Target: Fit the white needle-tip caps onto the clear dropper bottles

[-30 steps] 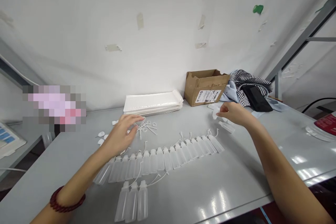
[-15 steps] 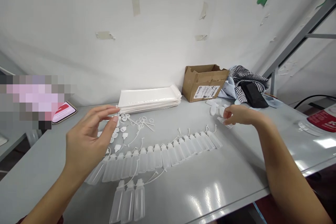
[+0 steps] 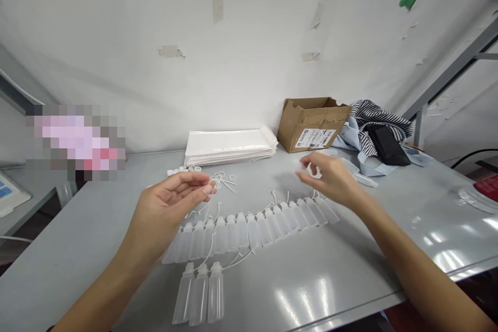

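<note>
My left hand [image 3: 171, 207] is raised palm-up above the left end of a long row of small translucent bottles [image 3: 252, 225]. Its thumb and fingers are pinched together, with a small white piece at the fingertips that I cannot name. My right hand [image 3: 330, 179] hovers over the right end of the row, smeared by motion, its fingers closed on a pale blurred thing that looks like a small bottle. Three more bottles [image 3: 200, 290] lie side by side nearer to me. Loose white caps with thin tethers [image 3: 222, 181] are scattered behind the row.
A stack of white padded envelopes [image 3: 229, 146] lies against the wall beside an open cardboard box [image 3: 315, 124]. Striped and blue clothing [image 3: 373, 116] with a black item [image 3: 385, 145] lies at the right. One loose bottle [image 3: 363, 180] rests near it. The grey table [image 3: 311, 280] ends at the front right.
My right hand has left the loose bottles near the box and moved left over the row. My left hand has turned palm-up and closed its fingers, moving right toward the caps.
</note>
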`<state>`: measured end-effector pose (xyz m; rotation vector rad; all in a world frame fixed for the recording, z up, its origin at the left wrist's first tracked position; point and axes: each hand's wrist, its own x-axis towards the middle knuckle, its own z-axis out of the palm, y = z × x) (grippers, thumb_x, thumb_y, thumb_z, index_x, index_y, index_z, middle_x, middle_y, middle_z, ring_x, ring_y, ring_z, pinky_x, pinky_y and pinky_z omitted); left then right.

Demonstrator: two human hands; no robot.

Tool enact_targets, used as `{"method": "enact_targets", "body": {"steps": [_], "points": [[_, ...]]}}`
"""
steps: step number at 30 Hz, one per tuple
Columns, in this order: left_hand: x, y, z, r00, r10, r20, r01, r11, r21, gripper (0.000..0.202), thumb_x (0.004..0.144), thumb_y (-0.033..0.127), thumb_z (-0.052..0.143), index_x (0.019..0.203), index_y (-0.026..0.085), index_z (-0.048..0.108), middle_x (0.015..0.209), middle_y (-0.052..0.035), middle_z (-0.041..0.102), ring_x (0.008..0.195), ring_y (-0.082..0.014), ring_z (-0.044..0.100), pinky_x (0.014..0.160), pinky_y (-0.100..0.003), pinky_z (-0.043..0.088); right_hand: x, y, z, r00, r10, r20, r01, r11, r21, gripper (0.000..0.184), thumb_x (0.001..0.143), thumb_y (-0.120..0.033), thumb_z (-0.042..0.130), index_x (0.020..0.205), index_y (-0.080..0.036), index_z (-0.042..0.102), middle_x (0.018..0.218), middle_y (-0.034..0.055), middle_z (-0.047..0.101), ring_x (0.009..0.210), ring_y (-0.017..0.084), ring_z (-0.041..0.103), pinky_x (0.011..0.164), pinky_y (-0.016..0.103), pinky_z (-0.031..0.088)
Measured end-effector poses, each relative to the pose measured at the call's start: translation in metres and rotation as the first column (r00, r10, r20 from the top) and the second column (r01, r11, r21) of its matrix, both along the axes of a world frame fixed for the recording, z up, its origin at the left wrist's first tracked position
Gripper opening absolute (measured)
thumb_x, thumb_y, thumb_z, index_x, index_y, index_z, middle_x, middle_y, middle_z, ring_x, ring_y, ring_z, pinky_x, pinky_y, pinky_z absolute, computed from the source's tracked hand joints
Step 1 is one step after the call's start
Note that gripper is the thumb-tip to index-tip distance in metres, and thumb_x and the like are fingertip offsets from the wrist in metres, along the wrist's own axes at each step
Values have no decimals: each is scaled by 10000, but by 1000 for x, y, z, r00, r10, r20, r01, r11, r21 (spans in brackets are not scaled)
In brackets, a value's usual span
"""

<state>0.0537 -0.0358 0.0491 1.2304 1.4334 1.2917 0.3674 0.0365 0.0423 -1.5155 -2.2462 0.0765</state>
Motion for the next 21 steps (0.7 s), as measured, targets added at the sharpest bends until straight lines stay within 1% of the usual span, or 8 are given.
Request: {"method": "enact_targets", "body": {"steps": [4,5,7,9,12,15,17,21], "points": [[8,-3,1,996,-75,40,78,993,-84,248,690,397,782,855,226,713,828,-9,721,779,-161,652,737,-271,548,-38,-28,-12,974,216,-64,-210,974,89,172,861,-307,533,938,-163,586,900,91,638,758,189,602,636,293,482],[10,-4,1,993,-105,47,109,989,-104,230,698,387,777,852,227,715,814,-5,719,759,-155,650,736,-270,546,-45,-35,-13,956,280,-82,-270,956,118,156,875,-288,528,959,-169,583,911,93,640,800,196,606,651,297,495],[15,-6,2,987,-155,52,160,979,-124,204,712,377,764,842,227,715,783,-2,713,732,-154,648,729,-274,544,-56,-49,-14,897,425,-123,-397,896,200,151,893,-245,528,1009,-163,581,903,95,641,825,208,604,669,320,516],[19,-9,2,979,-195,51,200,971,-128,182,722,371,750,825,224,716,764,-3,709,721,-161,651,719,-281,546,-64,-62,-13,851,507,-135,-475,854,213,175,897,-219,533,1049,-147,581,903,99,639,813,207,603,655,321,528],[22,-11,-1,968,-245,53,250,959,-133,164,724,370,744,804,230,719,763,-3,712,720,-167,659,702,-278,555,-70,-72,-11,821,553,-141,-528,829,183,188,899,-210,537,1056,-116,585,895,106,637,785,199,596,640,318,535],[24,-13,-3,952,-297,72,304,940,-152,157,719,372,750,803,242,725,753,3,716,715,-161,661,687,-264,557,-72,-74,-13,811,565,-148,-543,823,168,195,901,-212,539,1050,-97,589,887,113,636,774,199,587,634,322,536],[27,-15,-2,951,-299,80,309,937,-165,148,720,369,744,796,243,726,741,4,714,718,-163,658,686,-265,553,-72,-72,-16,814,561,-150,-539,826,163,202,901,-212,541,1053,-90,592,889,117,636,772,200,586,628,324,535],[34,-19,2,962,-260,83,271,947,-172,131,715,349,725,778,235,726,734,-3,711,712,-175,647,689,-290,540,-73,-71,-19,820,554,-145,-531,831,168,200,904,-222,533,1051,-100,593,888,115,638,766,201,590,609,322,535]]}}
